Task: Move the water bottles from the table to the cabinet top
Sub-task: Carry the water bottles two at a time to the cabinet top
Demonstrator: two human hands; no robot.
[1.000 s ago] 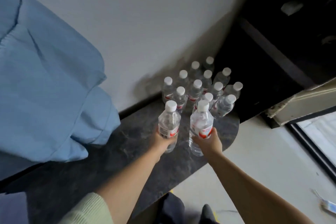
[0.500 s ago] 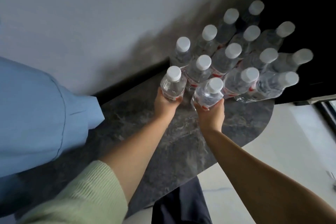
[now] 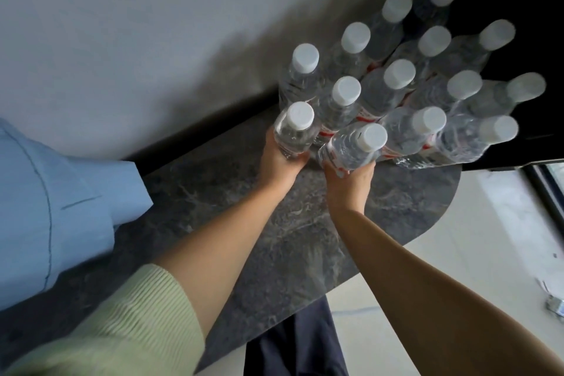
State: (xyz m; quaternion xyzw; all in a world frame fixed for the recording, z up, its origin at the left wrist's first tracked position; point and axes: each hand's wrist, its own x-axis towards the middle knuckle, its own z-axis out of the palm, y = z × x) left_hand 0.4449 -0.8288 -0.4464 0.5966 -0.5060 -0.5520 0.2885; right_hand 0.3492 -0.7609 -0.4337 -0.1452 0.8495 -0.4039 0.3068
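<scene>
The left hand [image 3: 279, 159] has a tight grip on one clear plastic water bottle with a white cap [image 3: 294, 128]. The right hand [image 3: 348, 181] has a grip on another capped clear bottle [image 3: 351, 146], beside many more bottles [image 3: 396, 82] on the dark grey stone table [image 3: 274, 238].

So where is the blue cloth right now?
In the head view the blue cloth lies at the far left on the dark marble surface, against the wall, left of the person's left forearm and well away from the bottles.

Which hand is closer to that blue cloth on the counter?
Left. The left hand, holding a bottle, is on the side of the blue cloth; the right hand is farther away, beyond the left.
</scene>
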